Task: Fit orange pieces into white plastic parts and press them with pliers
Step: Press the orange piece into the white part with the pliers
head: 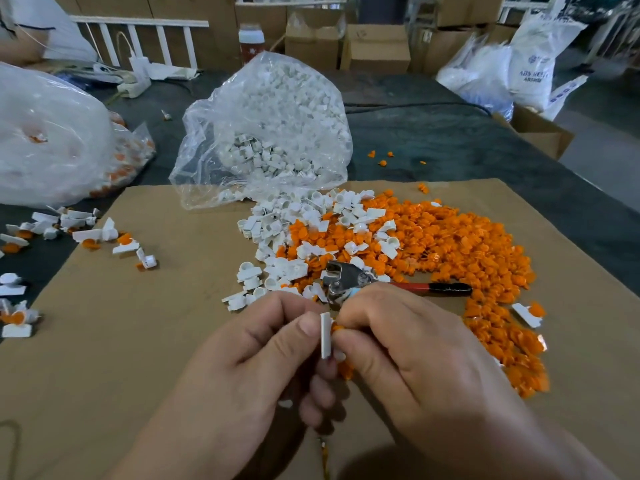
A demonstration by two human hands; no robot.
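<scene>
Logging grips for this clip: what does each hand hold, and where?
The left hand pinches the white part by its flat side; the right hand pinches an orange piece beside it, hold point hidden.

Matt brown cardboard [138,341] is laid over the dark table [433,140]. Smooth plastic is seen in the white parts [277,271] and orange pieces [450,244]; the pliers [349,280] are of glossy metal, and the bag [263,126] is of clear glossy film.

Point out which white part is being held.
The white part the left hand pinches upright, where the right hand holds an orange piece against it; the others lie loose or bagged.
</scene>
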